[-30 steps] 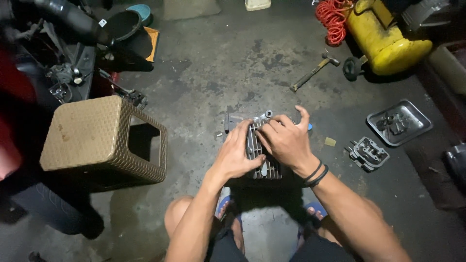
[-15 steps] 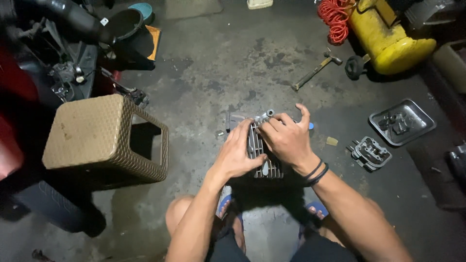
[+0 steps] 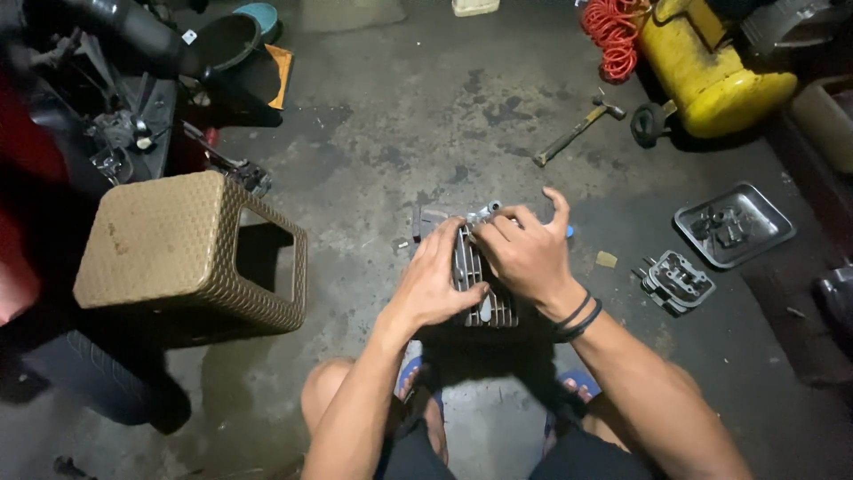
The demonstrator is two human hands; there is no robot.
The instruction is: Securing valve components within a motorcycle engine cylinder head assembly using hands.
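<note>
A finned metal engine part [image 3: 484, 284] is held on the concrete floor [image 3: 391, 124], directly in front of the person's knees and between both hands. The left hand [image 3: 435, 284] is laid against the left side of the part, fingers curled around its edge in a grip. The right hand [image 3: 529, 258] is placed over the top and right side of the part; the thumb and forefinger are pinched at the part's upper end, where a small bright fitting [image 3: 484, 213] is seen, and the remaining fingers are spread upward. Whether the fitting is actually clamped between the fingertips cannot be told. Black bands [image 3: 577, 318] are worn on the right wrist.

To the left of the part, well apart from it, a woven brown stool [image 3: 169, 253] is stood. To the right, a ribbed metal cover [image 3: 678, 280] is laid on the floor, and just beyond it a metal tray [image 3: 773, 220] with small parts is placed. A hammer [image 3: 577, 132] is laid farther away, near a yellow tank [image 3: 711, 67] and a coiled orange hose [image 3: 613, 27]
</note>
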